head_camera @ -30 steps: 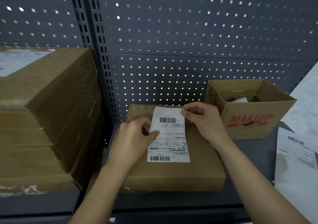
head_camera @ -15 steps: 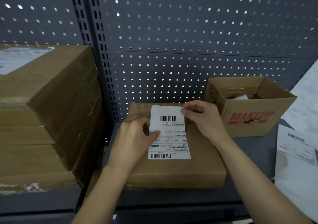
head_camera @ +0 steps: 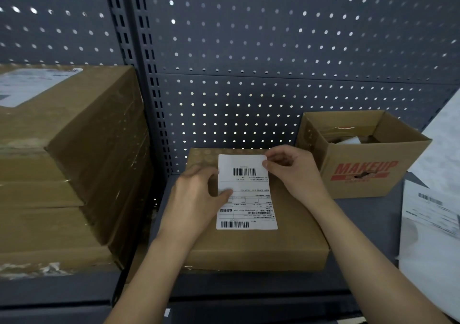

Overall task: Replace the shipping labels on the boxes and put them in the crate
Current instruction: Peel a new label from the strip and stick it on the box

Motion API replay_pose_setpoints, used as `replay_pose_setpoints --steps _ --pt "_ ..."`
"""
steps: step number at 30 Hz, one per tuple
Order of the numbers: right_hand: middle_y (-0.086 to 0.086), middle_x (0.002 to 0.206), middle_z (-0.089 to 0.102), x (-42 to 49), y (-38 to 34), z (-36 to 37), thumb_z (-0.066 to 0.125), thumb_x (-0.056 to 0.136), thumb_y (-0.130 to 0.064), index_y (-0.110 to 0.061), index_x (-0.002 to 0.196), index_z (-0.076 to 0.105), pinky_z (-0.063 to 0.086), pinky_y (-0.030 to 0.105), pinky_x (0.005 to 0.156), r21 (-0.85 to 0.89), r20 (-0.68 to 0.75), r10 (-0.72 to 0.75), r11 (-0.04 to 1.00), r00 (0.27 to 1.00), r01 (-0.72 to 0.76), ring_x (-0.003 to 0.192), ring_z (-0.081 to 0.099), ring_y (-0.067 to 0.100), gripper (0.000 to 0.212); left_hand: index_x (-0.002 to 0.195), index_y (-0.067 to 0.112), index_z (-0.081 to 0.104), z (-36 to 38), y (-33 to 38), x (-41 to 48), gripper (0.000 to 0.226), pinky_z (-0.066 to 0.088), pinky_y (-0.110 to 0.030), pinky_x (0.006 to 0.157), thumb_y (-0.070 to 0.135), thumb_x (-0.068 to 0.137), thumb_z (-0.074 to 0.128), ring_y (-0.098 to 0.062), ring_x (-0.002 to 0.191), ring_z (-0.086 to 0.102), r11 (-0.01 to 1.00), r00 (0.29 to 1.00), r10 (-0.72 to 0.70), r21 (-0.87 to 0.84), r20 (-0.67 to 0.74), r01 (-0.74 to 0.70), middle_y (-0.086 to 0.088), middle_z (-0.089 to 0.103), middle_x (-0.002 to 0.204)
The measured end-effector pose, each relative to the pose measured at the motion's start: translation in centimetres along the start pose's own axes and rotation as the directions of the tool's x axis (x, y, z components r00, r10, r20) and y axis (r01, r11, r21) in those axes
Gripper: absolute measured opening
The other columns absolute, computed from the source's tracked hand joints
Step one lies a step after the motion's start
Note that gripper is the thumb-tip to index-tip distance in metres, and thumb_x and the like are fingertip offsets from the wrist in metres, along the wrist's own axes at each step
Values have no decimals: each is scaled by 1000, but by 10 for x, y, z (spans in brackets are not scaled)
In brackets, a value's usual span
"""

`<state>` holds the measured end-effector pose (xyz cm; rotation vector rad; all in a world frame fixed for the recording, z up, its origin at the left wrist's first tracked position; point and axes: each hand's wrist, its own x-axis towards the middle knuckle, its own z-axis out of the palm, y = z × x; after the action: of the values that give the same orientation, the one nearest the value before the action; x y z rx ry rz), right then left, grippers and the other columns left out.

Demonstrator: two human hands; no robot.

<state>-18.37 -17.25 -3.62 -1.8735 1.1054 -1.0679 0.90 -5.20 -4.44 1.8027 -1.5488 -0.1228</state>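
Currently the label [head_camera: 247, 191] lies on the flat box [head_camera: 261, 249] on the shelf [head_camera: 361, 224], my left hand [head_camera: 196, 199] pinching its left edge and my right hand [head_camera: 296, 171] its top right corner (adhesion seemingly partial), so smoothing and crating remain.

single head-worn wide-angle view, looking forward and down, close over a grey shelf [head_camera: 361, 224], facing a pegboard wall [head_camera: 249, 49]

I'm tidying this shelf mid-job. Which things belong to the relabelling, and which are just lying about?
In use: shipping label, flat box under it, left hand, right hand.
Apparently idle: stacked boxes at left, open MAKEUP box, loose printed sheets at right.
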Motion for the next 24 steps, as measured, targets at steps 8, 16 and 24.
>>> replay_pose_setpoints --steps 8,16,24 --pt "-15 89 68 -3 1 2 74 85 -17 -27 95 70 45 12 77 -185 8 -37 982 999 38 86 61 -5 16 115 18 68 0 -2 -2 40 42 -14 77 34 81 80 -4 95 54 1000 1000 12 14 -2 -12 7 63 114" --pt "-10 103 63 -10 -6 -6 75 84 -22 -26 119 63 45 15 84 -277 -33 -105 957 994 92 95 58 2 36 120 20 68 -3 -4 -6 40 46 -19 84 35 85 75 -8 105 55 1000 999 27 7 47 -27 9 61 114" --pt "-24 103 55 -52 -23 -7 72 84 -41 -33 106 65 46 19 87 -398 211 -51 908 976 134 101 54 -3 24 122 29 66 -5 -1 -22 42 44 -24 90 49 85 69 -6 117 42 995 994 62 69 94 -69 17 56 116"
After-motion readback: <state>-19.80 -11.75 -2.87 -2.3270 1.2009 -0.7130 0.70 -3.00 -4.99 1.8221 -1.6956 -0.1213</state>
